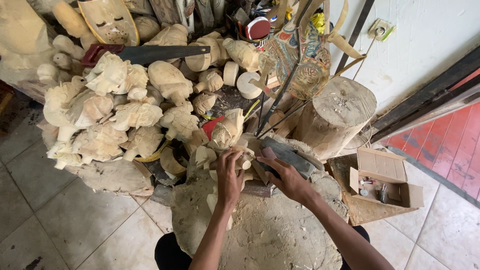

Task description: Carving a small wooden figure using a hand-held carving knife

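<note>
My left hand [229, 174] reaches into a cluster of small pale carved wooden pieces [226, 132] at the far edge of a large sawdust-covered wood block [265, 235]; its fingers curl on one small piece [244, 161]. My right hand [285, 177] rests beside it, fingers closed on the end of a dark grey flat tool [287, 154] lying across the block.
A big heap of carved wooden heads [115, 107] fills the left, with a red-handled handsaw [145, 53] on top. A round log stump [337, 112] stands right. An open cardboard box [382, 177] with small items sits near the red floor strip. Painted flat puppets [300, 55] lean behind.
</note>
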